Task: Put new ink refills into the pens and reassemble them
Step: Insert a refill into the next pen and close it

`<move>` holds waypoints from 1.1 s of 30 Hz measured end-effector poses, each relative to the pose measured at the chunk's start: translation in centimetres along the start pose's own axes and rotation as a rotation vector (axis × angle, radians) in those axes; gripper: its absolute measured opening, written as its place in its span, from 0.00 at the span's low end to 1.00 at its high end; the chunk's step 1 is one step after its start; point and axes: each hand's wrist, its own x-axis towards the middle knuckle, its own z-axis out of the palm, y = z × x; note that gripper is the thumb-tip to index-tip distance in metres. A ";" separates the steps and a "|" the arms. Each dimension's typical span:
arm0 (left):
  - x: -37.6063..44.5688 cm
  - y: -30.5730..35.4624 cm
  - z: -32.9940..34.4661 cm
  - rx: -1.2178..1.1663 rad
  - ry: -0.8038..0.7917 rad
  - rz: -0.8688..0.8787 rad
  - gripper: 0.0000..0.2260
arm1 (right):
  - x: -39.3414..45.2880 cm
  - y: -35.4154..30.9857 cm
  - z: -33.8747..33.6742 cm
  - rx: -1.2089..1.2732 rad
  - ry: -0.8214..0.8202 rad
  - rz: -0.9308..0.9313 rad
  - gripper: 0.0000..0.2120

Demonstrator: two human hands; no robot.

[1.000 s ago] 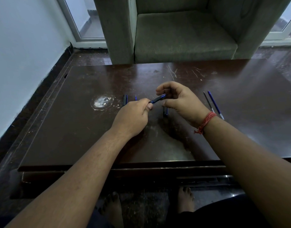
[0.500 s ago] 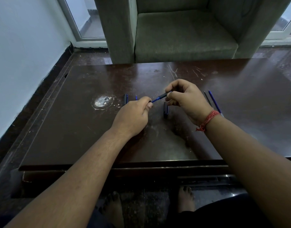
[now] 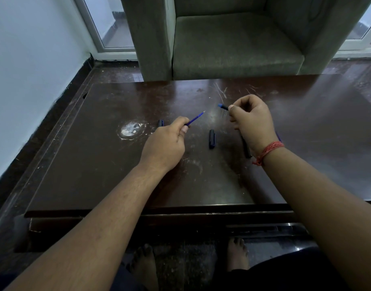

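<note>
pen parts are now pulled apart at the middle of the frame: half a second ago both hands met on one pen, and now the left hand (image 3: 163,143) pinches a thin blue refill (image 3: 194,119), tip pointing up-right, while the right hand (image 3: 250,120) grips a dark section with a blue end (image 3: 222,106), held clear above the table (image 3: 96,164). a black cap (image 3: 211,138) lies between the hands, another dark piece (image 3: 160,123) just beyond the left knuckles. judging by this, the old refill is out; a fresh one goes in next.
</note>
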 end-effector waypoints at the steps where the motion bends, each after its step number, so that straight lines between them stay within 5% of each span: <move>1: 0.0 0.0 0.0 0.008 0.019 -0.005 0.09 | -0.2 0.1 0.1 -0.141 -0.008 -0.049 0.03; 7: 0.0 0.2 -0.2 0.034 0.132 -0.050 0.09 | -2.5 0.4 3.1 -0.768 -0.156 -0.418 0.09; 17: 0.0 0.0 -0.1 0.039 0.146 -0.030 0.09 | -3.4 1.7 5.1 -0.948 -0.224 -0.549 0.10; 22: 0.0 -0.1 0.0 0.027 0.134 -0.026 0.09 | -2.8 0.4 4.1 -0.860 -0.174 -0.469 0.12; 27: 0.1 -0.1 0.1 0.017 0.112 -0.027 0.10 | -1.9 -0.6 2.7 -0.481 -0.103 -0.195 0.12; 33: -0.3 0.6 0.7 0.023 0.079 0.015 0.10 | -3.1 -1.2 3.7 -0.236 -0.276 -0.055 0.10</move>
